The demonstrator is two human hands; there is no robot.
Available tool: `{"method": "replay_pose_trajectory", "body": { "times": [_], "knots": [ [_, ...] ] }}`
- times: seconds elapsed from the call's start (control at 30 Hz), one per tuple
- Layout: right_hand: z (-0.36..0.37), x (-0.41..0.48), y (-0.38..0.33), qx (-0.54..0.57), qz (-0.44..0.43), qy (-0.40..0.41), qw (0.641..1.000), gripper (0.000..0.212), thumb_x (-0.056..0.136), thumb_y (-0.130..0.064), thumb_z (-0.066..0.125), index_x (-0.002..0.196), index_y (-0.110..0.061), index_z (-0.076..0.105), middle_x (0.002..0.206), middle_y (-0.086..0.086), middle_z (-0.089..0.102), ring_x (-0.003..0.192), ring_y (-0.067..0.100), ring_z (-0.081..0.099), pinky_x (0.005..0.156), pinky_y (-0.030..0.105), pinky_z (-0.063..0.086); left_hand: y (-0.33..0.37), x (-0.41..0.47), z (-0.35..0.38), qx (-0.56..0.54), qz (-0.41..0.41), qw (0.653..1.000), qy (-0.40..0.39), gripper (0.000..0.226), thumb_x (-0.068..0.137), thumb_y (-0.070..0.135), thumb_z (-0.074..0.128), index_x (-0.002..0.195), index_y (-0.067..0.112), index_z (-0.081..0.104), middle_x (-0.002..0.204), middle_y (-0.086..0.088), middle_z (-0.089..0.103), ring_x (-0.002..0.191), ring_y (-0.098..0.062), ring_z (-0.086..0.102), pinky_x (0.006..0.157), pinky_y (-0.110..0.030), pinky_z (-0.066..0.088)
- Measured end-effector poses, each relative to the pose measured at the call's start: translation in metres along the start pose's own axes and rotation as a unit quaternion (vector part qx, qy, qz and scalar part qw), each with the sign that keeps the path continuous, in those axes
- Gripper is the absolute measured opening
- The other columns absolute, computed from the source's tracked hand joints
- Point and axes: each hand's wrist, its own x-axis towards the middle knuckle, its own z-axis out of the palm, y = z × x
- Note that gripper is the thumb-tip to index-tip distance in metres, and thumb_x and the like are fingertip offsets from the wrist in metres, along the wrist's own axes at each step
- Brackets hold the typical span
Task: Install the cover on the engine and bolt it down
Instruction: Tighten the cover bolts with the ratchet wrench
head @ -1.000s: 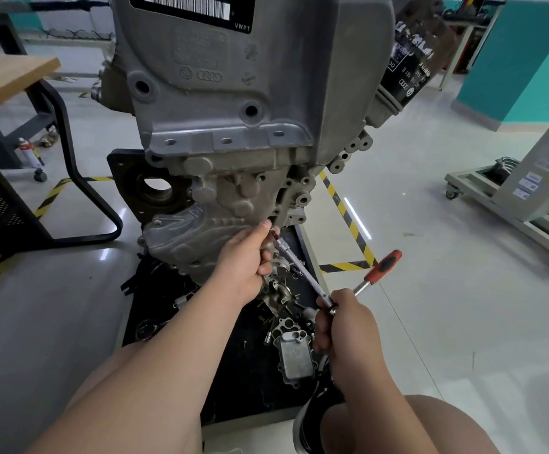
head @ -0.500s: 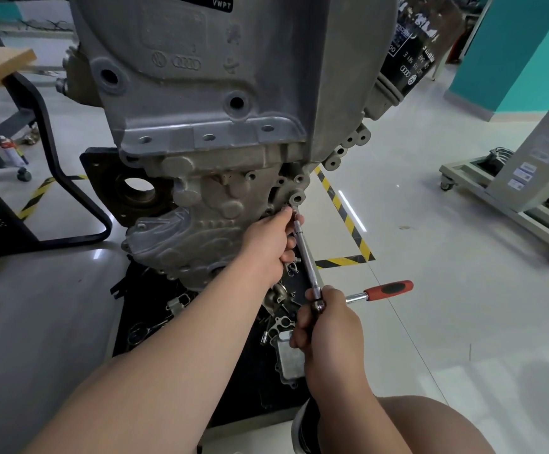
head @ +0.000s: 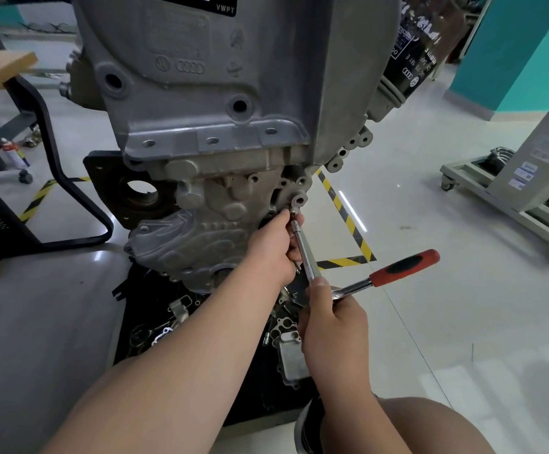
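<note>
A grey cast engine (head: pixel 220 93) stands upright in front of me. A ribbed grey cover (head: pixel 181 244) sits against its lower front. My left hand (head: pixel 273 247) pinches the top of a long steel extension bar (head: pixel 304 253) beside a bolt hole at the cover's right edge. The bar's socket end touches the engine near a round boss (head: pixel 299 201). My right hand (head: pixel 332 322) grips the head of a ratchet with a red and black handle (head: pixel 404 268) that points right.
A black tray (head: pixel 155 322) on the floor under the engine holds several loose metal parts and a small grey housing (head: pixel 291 358). A black-framed wooden table (head: pixel 1 67) stands at left. A wheeled grey stand (head: pixel 512 178) is at right. Yellow-black tape marks the floor.
The extension bar has swung up from the tray side to the bolt hole, with my left hand following it. The ratchet handle has turned and now points right and slightly up.
</note>
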Motion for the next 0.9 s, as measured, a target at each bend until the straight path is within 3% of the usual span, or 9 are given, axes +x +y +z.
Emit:
{"method": "replay_pose_trajectory", "body": {
  "times": [0.3,0.47,0.7,0.9],
  "knots": [
    [-0.007,0.003,-0.008,0.036,0.027,-0.001,0.999,0.068,0.076,-0.060,0.040,0.071,0.006,0.053,0.046,0.006,0.044,0.043,0.018,0.038,0.049,0.034,0.034,0.002,-0.002,0.004,-0.006,-0.013,1.000,0.011,0.028,0.099,0.029,0.047,0.078,0.014,0.057,0.063,0.008,0.062,0.030,-0.004,0.029,0.030,-0.013,0.018],
    [-0.013,0.009,-0.017,0.119,0.084,-0.001,0.989,0.048,0.094,-0.043,0.041,0.065,-0.012,0.063,0.042,0.006,0.044,0.039,0.020,0.041,0.039,0.025,0.039,0.004,-0.005,0.011,-0.023,-0.024,0.999,0.000,0.032,0.100,0.029,0.044,0.072,0.017,0.054,0.051,0.012,0.055,0.030,-0.003,0.025,0.030,-0.014,0.015],
    [-0.006,0.004,-0.018,0.099,0.069,-0.013,0.993,0.058,0.094,-0.050,0.038,0.071,-0.001,0.060,0.044,0.008,0.046,0.037,0.019,0.041,0.035,0.021,0.035,0.003,-0.003,0.009,-0.007,-0.011,1.000,0.009,0.026,0.099,0.031,0.047,0.080,0.017,0.056,0.065,0.011,0.060,0.030,-0.003,0.025,0.031,-0.014,0.015],
    [0.002,0.002,-0.020,0.193,0.092,-0.002,0.977,0.046,0.098,-0.045,0.039,0.076,-0.010,0.060,0.046,0.001,0.045,0.035,0.018,0.038,0.037,0.023,0.034,0.000,-0.001,0.005,0.025,0.019,1.000,0.001,0.027,0.099,0.032,0.047,0.080,0.017,0.057,0.075,0.010,0.063,0.033,-0.003,0.024,0.031,-0.015,0.015]
  ]
}}
